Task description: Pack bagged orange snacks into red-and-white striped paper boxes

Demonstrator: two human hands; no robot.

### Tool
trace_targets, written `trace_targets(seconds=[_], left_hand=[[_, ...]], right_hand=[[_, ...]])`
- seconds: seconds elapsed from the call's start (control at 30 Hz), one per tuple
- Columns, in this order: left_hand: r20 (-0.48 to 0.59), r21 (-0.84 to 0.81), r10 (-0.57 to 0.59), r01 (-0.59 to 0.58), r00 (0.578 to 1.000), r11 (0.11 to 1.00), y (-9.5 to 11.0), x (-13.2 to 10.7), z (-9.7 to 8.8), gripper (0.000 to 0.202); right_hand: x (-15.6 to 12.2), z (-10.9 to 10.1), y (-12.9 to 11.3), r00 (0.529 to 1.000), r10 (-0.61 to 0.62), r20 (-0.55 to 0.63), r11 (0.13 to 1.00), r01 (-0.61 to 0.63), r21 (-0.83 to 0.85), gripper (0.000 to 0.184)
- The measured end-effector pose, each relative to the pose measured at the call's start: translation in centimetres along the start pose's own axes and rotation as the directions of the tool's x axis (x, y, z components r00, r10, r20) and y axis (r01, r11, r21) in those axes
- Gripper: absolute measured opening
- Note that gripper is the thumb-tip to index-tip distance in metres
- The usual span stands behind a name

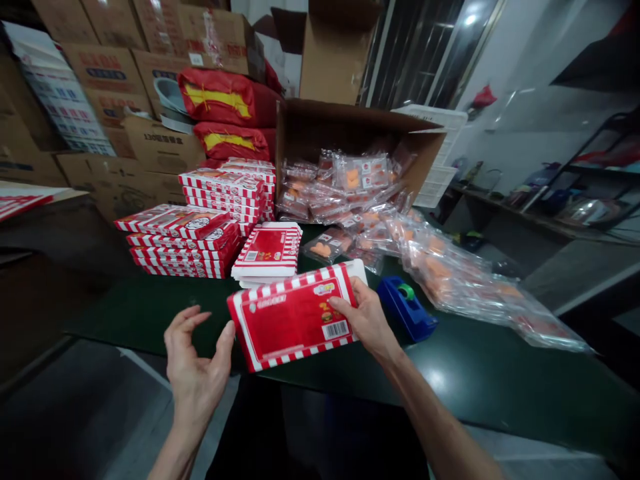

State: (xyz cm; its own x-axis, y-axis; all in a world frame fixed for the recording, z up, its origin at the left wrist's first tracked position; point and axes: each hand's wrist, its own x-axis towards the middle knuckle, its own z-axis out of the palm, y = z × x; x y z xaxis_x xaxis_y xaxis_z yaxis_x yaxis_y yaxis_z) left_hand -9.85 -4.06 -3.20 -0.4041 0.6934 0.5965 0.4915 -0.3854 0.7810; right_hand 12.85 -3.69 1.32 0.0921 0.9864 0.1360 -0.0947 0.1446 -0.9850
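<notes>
A red carton with white-striped edges and a barcode is tilted above the front of the dark green table. My right hand grips its right end, thumb on the printed face. Just off the carton's left end is my left hand, fingers apart and holding nothing. Behind the carton lies a stack of similar flat cartons. To the right of my right hand sits a blue tape dispenser with a green core.
Filled striped boxes are stacked at left. An open cardboard box on its side spills clear packets with orange pieces across the table's right. Red bags and brown cartons stand behind.
</notes>
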Motion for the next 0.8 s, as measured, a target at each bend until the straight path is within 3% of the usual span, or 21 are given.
trace_targets(seconds=[0.07,0.1,0.17,0.2,0.27,0.33,0.37,0.43,0.47,0.5,0.6,0.67,0.8], left_hand=[[0.176,0.183,0.269,-0.300,0.947,0.936,0.5,0.8,-0.1,0.045],[0.303,0.188,0.324,-0.390,0.896,0.901,0.9,1.2,0.1,0.046],[0.488,0.146,0.299,-0.415,0.820,0.898,1.5,2.1,0.6,0.042],[0.510,0.142,0.243,-0.360,0.825,0.922,1.6,2.5,0.9,0.039],[0.423,0.153,0.106,-0.185,0.900,0.971,1.1,3.2,1.4,0.034],[0.270,0.147,-0.026,-0.015,0.962,0.989,0.1,3.6,1.6,0.036],[0.209,0.133,-0.083,0.056,0.974,0.990,-0.4,3.7,1.6,0.037],[0.134,0.084,-0.204,0.194,0.970,0.977,-1.3,3.8,1.6,0.039],[0.118,0.046,-0.273,0.269,0.955,0.962,-1.7,3.7,1.5,0.041],[0.108,-0.004,-0.341,0.343,0.934,0.939,-2.0,3.6,1.5,0.043],[0.135,-0.176,-0.514,0.531,0.847,0.829,-3.0,3.2,1.6,0.051],[0.177,-0.250,-0.575,0.602,0.799,0.758,-3.5,3.0,1.8,0.055],[0.286,-0.350,-0.616,0.678,0.734,0.646,-3.9,3.0,2.0,0.058]], right_hand=[[0.0,0.2,-1.5,0.980,-0.001,0.199,0.982,0.039,-0.187,0.021],[-0.1,0.6,-2.2,0.956,-0.002,0.293,0.960,0.083,-0.266,0.018],[0.0,1.2,-3.6,0.914,-0.096,0.394,0.896,0.252,-0.366,0.017],[0.6,1.4,-4.1,0.907,-0.204,0.368,0.846,0.353,-0.400,0.020],[3.1,1.0,-4.2,0.868,-0.463,0.177,0.713,0.484,-0.507,0.029],[7.7,-0.1,-2.8,0.806,-0.590,-0.032,0.590,0.404,-0.698,0.039],[10.6,-0.8,-1.6,0.840,-0.542,-0.014,0.480,0.296,-0.826,0.047],[16.4,-2.1,1.4,0.983,-0.180,0.044,0.060,0.056,-0.997,0.076],[19.0,-2.5,2.9,0.995,-0.085,0.048,0.002,0.048,-0.999,0.085],[21.2,-2.8,4.3,0.999,-0.019,0.044,-0.040,0.043,-0.998,0.085],[25.0,-3.1,7.0,0.995,0.091,0.040,-0.084,0.048,-0.995,0.049],[25.3,-2.9,7.8,0.993,0.109,0.047,-0.090,0.056,-0.994,0.035],[23.2,-2.6,7.7,0.996,0.033,0.081,-0.016,0.081,-0.997,0.034]])
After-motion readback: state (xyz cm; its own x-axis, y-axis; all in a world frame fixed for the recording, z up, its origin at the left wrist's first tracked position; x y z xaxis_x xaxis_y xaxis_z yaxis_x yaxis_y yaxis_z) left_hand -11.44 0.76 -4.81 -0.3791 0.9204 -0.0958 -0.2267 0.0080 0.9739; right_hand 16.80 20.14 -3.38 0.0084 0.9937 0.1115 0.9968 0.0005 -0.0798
